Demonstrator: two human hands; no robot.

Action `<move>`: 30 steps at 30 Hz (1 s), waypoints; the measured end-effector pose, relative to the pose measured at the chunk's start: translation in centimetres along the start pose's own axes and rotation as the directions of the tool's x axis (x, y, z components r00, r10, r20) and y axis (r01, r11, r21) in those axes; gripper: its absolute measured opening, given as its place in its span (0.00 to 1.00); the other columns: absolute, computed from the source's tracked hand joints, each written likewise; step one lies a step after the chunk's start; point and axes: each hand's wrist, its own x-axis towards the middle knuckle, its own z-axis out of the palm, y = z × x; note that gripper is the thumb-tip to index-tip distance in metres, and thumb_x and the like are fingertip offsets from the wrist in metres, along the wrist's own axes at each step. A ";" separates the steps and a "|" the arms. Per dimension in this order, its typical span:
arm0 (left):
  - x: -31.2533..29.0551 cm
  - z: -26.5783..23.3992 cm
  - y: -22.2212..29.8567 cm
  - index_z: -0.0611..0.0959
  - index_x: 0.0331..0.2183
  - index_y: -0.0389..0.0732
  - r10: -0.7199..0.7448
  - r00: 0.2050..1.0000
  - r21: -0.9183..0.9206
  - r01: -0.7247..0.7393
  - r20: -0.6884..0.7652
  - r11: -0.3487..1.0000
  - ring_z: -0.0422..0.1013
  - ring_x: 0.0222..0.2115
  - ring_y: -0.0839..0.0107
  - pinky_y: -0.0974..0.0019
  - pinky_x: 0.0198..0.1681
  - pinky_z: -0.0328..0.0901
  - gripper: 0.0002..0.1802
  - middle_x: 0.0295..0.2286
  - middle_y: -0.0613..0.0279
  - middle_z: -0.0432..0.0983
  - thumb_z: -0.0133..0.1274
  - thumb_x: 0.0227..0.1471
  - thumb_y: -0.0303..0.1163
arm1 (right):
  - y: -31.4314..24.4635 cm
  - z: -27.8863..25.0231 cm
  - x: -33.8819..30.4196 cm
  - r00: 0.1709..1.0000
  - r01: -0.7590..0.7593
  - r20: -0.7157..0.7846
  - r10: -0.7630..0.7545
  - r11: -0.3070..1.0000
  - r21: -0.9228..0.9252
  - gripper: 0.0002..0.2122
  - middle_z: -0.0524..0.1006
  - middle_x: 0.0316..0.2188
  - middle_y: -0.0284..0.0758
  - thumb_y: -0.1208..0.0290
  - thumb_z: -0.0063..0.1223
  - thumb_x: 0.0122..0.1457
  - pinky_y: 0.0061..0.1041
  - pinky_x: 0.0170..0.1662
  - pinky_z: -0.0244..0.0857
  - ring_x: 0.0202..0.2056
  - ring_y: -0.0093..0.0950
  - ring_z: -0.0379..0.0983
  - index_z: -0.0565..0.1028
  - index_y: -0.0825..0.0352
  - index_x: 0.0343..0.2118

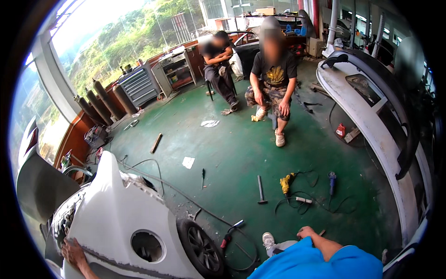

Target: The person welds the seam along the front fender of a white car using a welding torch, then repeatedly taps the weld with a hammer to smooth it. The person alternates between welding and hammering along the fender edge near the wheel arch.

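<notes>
My left hand lies with fingers spread on the edge of a white car body section at the lower left. Beside that hand runs a rough grey seam along the panel. The section has a round opening and a dark wheel at its right. My right hand is near my leg at the lower middle, back of the hand up; its fingers are too small and partly hidden to make out. A short wooden piece shows just beyond my right wrist; whether it touches the hand is unclear.
On the green floor lie a hammer, a yellow power tool, a blue power tool, a screwdriver and cables. Another white body part stands at the right. Two people sit ahead, near a grey tool cabinet and gas cylinders.
</notes>
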 end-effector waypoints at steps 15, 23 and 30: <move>-1.4 -4.4 2.3 0.77 0.58 0.47 0.038 0.999 -0.032 -0.038 -0.007 0.999 0.69 0.53 0.46 0.40 0.54 0.63 0.39 0.52 0.47 0.73 0.36 0.63 0.66 | -4.2 -0.7 3.3 0.999 0.006 0.051 -0.008 0.999 0.049 0.15 0.85 0.39 0.35 0.59 0.65 0.53 0.33 0.49 0.73 0.43 0.33 0.81 0.85 0.59 0.42; -0.5 -0.8 0.7 0.73 0.59 0.37 0.054 0.998 0.108 -0.051 -0.023 0.993 0.70 0.51 0.52 0.53 0.59 0.62 0.32 0.50 0.47 0.75 0.48 0.63 0.52 | -6.4 -1.5 5.3 0.995 0.101 0.004 -0.101 0.993 -0.054 0.13 0.85 0.38 0.39 0.61 0.65 0.52 0.35 0.48 0.74 0.43 0.37 0.81 0.85 0.62 0.37; 1.0 1.9 -0.7 0.76 0.57 0.45 0.068 0.998 0.073 -0.068 -0.001 0.995 0.72 0.51 0.52 0.51 0.55 0.66 0.32 0.49 0.49 0.77 0.48 0.61 0.57 | -10.3 -1.4 6.9 0.981 0.178 0.070 -0.180 0.984 0.031 0.11 0.84 0.33 0.45 0.69 0.66 0.51 0.36 0.38 0.75 0.35 0.36 0.82 0.83 0.71 0.35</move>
